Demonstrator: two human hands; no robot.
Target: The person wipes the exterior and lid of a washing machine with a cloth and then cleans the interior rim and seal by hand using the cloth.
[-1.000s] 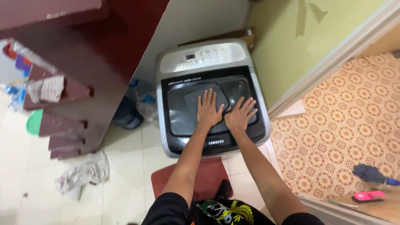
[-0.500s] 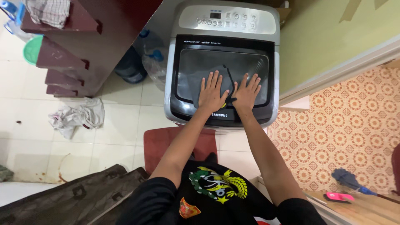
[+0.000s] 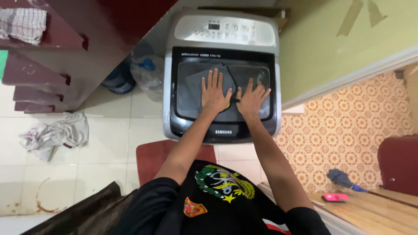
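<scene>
While our two hands press flat on the dark glass lid (image 3: pixel 204 98) of the washing machine (image 3: pixel 222 130), we see little change in them from half a second ago: the left hand (image 3: pixel 214 93) lies palm down with its fingers spread toward the control panel (image 3: pixel 226 30), and the right hand (image 3: pixel 251 99) lies just beside it, likewise splayed and gripping nothing. Both stay on the closed lid, thumbs nearly meeting over a small dark thing that we cannot make out. What differs is mostly the view: the machine now sits a little higher and more to the middle, and a second ago it stood tilted and farther off, so our head has come closer and squared up over it. The machine stands on pale floor tiles against a green wall (image 3: pixel 326 48). A red mat (image 3: pixel 152 159) lies on the floor at its front edge, partly hidden by our arms and black shirt. To the left, large clear water bottles (image 3: pixel 146 76) stand just beside the machine, under dark red stair steps (image 3: pixel 39 74), with a checked cloth (image 3: pixel 24 24) on an upper step and a crumpled grey rag (image 3: pixel 54 135) on the tiles, well apart. To the right, patterned orange flooring (image 3: pixel 348 130) begins, and a pink object (image 3: pixel 336 197) rests on a wooden surface.
</scene>
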